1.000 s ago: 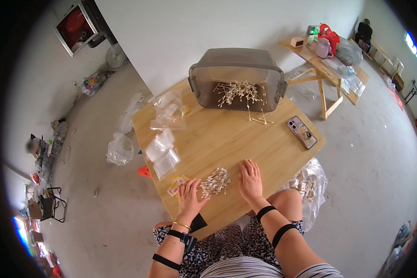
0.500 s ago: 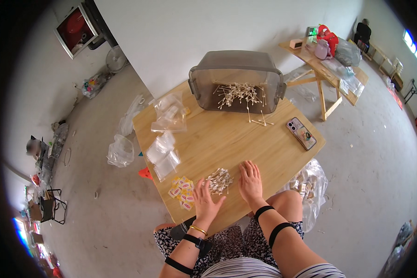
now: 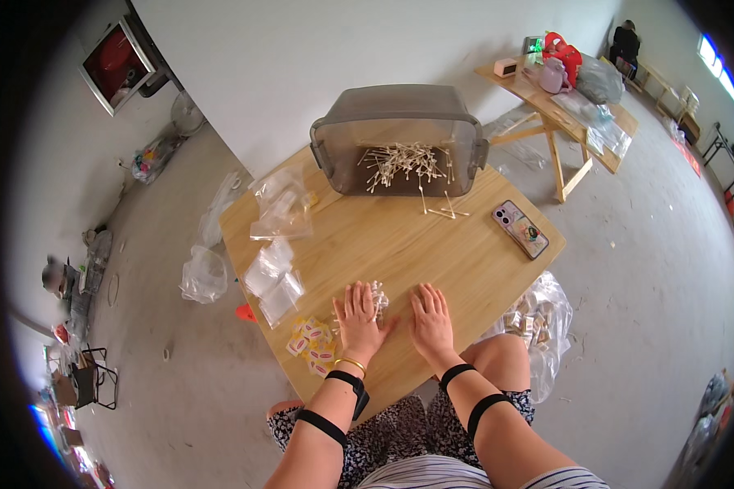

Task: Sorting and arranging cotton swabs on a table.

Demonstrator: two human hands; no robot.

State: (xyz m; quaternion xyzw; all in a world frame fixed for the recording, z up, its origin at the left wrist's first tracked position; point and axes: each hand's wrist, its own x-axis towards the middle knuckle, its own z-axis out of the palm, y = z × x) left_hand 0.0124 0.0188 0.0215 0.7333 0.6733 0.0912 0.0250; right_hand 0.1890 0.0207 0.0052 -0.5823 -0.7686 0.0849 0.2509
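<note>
The left hand (image 3: 358, 314) lies palm down on the wooden counter (image 3: 400, 244), fingers spread and flat, pressing on a small clear bag of cotton swabs (image 3: 378, 298) that shows past its fingertips on the thumb side. It is open, not gripping; the bag sits partly under the fingers. A gold bangle and a black strap ring that wrist, and a 2nd black band circles the forearm lower down.

The right hand (image 3: 431, 318) rests flat just beside it, fingers together and stretched forward, open and holding nothing. It does not touch the bag. 2 black bands sit on that forearm too.

To the outer side of the left hand, near the counter edge, lies a scatter of small yellow and red packets (image 3: 312, 346). Further out and ahead of it are flat clear plastic bags (image 3: 274, 277), and beyond those a crumpled heap of clear bags (image 3: 281, 204).

Well ahead of both hands a grey translucent bin (image 3: 400, 134) lies tipped on its side, mouth toward the person, with a pile of loose cotton swabs (image 3: 405, 163) inside. A few stray swabs (image 3: 442, 210) lie on the counter before it. A phone (image 3: 519, 229) lies ahead of the right hand, to its outer side.
</note>
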